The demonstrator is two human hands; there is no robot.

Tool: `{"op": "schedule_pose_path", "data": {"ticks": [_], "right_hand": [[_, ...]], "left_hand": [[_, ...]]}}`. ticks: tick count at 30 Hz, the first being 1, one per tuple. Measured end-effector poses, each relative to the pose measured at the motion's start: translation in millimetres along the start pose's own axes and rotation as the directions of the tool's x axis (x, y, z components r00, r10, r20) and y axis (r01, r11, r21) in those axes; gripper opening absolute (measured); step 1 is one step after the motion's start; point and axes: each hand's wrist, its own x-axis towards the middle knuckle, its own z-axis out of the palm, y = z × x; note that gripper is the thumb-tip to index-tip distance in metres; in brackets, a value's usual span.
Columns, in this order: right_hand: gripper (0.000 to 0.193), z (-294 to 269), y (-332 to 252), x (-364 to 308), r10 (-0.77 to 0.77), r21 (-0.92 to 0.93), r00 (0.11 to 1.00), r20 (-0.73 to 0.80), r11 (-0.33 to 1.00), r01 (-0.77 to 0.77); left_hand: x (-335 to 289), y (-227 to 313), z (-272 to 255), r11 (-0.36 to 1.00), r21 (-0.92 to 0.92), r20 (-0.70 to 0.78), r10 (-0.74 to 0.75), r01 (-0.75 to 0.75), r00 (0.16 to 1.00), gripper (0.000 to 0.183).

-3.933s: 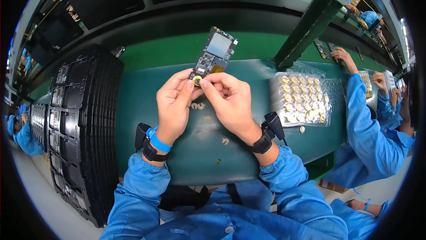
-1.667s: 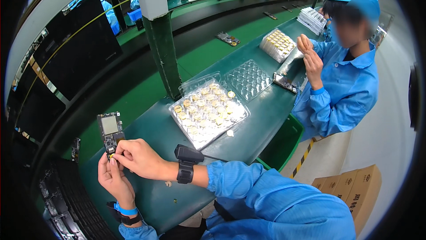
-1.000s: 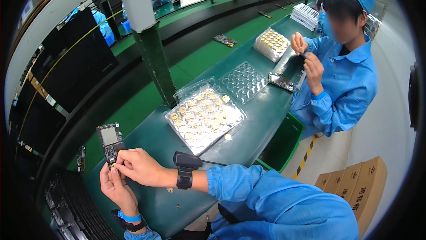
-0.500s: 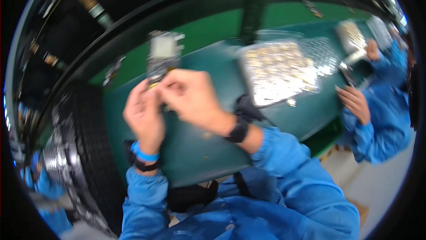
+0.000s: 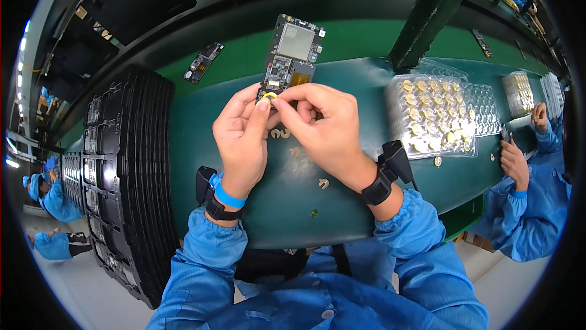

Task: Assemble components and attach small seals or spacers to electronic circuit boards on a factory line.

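Note:
A black circuit board [image 5: 279,72] with a silver shield plate stands tilted up above the green mat. My left hand [image 5: 243,138] is closed around its lower end, the thumb pressing beside a small round yellow-rimmed part [image 5: 269,96]. My right hand [image 5: 329,125] pinches at the same part with thumb and forefinger. Fingertips partly cover the part, so I cannot tell whether it is fixed to the board. Small pale pieces, including a C-shaped scrap [image 5: 323,183], lie on the mat under and near my hands.
Right of my hands is a stack of clear trays [image 5: 400,124] holding several round yellow parts. Tall black trays [image 5: 137,177] are stacked at left. Another board [image 5: 204,61] lies on the green line beyond the mat, near a green post [image 5: 430,16]. A co-worker's hand [image 5: 514,162] is at far right.
The view has swung left and sharpened, so the mat, trays and post sit further right in the picture. Both my hands remain at the board's lower end.

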Motion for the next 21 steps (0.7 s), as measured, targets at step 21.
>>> {"op": "schedule_pose_path", "data": {"ticks": [21], "right_hand": [[0.010, 4.3, 5.8, 2.1, -0.170, -0.149, 0.985, -0.001, 0.975, 0.168]], "left_hand": [[3.8, -0.9, -6.2, 0.994, -0.102, -0.013, -0.039, 0.038, 0.999, 0.028]]}}
